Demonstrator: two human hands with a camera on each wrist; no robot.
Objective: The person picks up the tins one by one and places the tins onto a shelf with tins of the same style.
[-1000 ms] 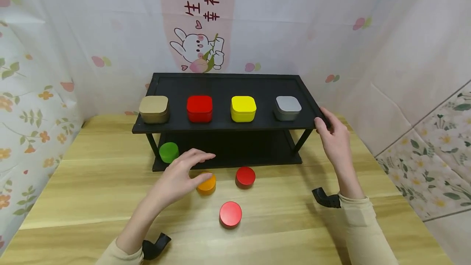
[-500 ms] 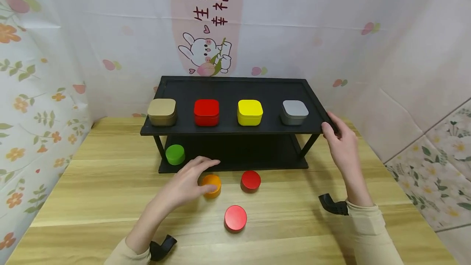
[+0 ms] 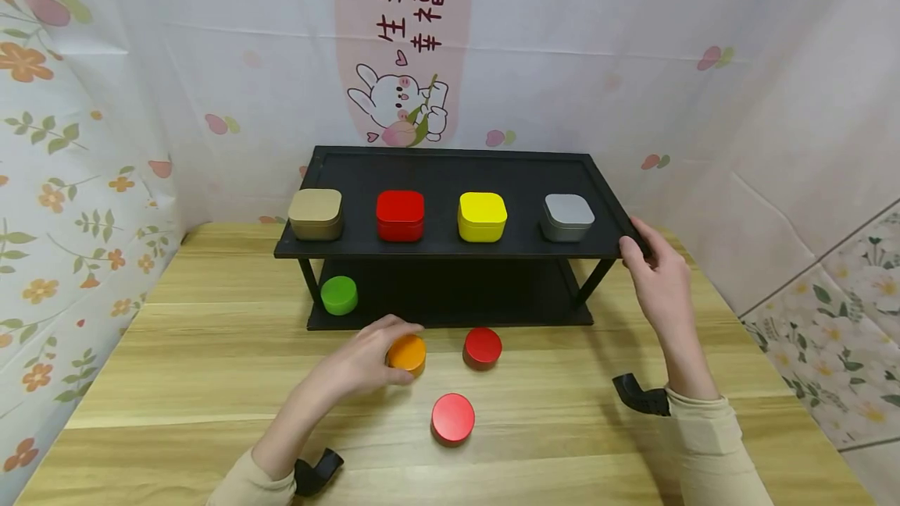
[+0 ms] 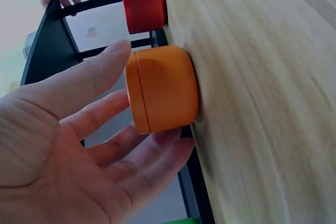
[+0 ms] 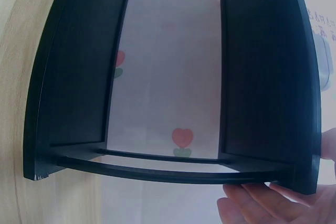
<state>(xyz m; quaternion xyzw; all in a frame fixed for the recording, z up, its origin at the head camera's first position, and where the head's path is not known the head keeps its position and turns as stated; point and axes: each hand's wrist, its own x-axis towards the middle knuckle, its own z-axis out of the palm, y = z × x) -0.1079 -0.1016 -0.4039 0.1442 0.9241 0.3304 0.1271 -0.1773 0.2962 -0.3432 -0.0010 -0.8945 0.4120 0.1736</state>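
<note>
Lifted low, the orange tin [image 3: 408,352] our left hand [image 3: 364,356] encircles could bump the shelf [image 3: 450,172] whose front-right corner our right hand [image 3: 659,276] grips.

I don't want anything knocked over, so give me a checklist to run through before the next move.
1. Left hand around the orange tin: ok.
2. Left hand's grip firm: cannot tell; pressure doesn't show.
3. Orange tin's lid on: ok.
4. Gap between orange tin and the red tin to its right: ok.
5. Right hand on the rack: ok, at its right front corner.
6. Gray tin well back from the rack's front edge: not ok, it stands near it.
</note>
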